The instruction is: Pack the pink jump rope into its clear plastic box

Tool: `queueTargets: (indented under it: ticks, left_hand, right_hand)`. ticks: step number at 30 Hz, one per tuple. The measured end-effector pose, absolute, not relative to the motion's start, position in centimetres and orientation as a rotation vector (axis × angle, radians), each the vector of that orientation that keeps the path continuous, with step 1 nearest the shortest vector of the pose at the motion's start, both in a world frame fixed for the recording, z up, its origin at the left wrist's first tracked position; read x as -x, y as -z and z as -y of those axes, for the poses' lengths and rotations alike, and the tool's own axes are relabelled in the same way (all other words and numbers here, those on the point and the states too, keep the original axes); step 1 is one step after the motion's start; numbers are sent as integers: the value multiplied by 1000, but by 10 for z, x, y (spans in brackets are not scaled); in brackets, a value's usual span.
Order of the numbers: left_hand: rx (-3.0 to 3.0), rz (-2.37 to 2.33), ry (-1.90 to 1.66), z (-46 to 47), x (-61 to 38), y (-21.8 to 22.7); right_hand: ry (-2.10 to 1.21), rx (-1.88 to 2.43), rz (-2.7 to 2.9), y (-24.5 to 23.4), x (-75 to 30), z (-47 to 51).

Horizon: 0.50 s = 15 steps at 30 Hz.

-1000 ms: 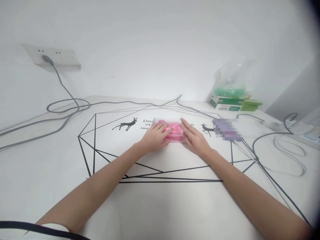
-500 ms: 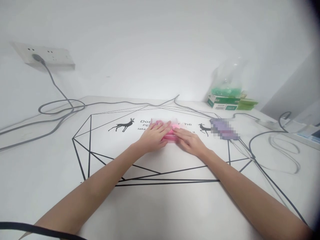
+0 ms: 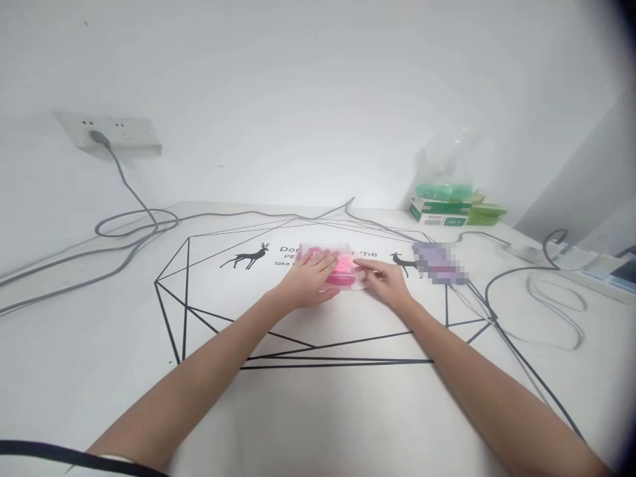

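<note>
A bright pink object [image 3: 342, 279] in clear plastic wrapping [image 3: 344, 248] lies in the middle of the printed white table; its exact kind is hard to make out. My left hand [image 3: 309, 279] rests flat across its left part, fingers stretched out and covering some of it. At the right edge of the wrapping is my right hand [image 3: 385, 281], with fingers bent and thumb and forefinger closed on the clear plastic. Pink shows between the two hands.
A blurred purple item [image 3: 440, 263] lies right of my right hand. Green-and-white boxes [image 3: 440, 211] with a clear bag [image 3: 447, 159] on top stand at the back right. Grey cables [image 3: 258, 213] run along the back and right. A wall socket [image 3: 124, 136] is at left.
My right hand has gone from lying flat on the pink object to bent fingers at the wrapping's right edge. My left hand stays on the object. The view has shifted slightly.
</note>
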<state>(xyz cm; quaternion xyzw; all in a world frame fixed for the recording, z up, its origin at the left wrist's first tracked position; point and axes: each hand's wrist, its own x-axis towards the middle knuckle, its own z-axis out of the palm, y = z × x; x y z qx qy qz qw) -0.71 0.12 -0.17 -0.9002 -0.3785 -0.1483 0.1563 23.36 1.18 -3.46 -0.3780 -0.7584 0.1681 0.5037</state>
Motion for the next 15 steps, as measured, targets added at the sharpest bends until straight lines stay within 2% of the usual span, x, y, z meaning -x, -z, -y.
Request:
queueTargets:
  ticks: [9,15]
  left_hand:
    - [2552,1046,632,-9,-30,2]
    - [2539,1116,777,-8,-33,14]
  right_hand:
    - [-969,913,1606,27,-234,-7]
    - [-676,972,1842,25,-240,-7]
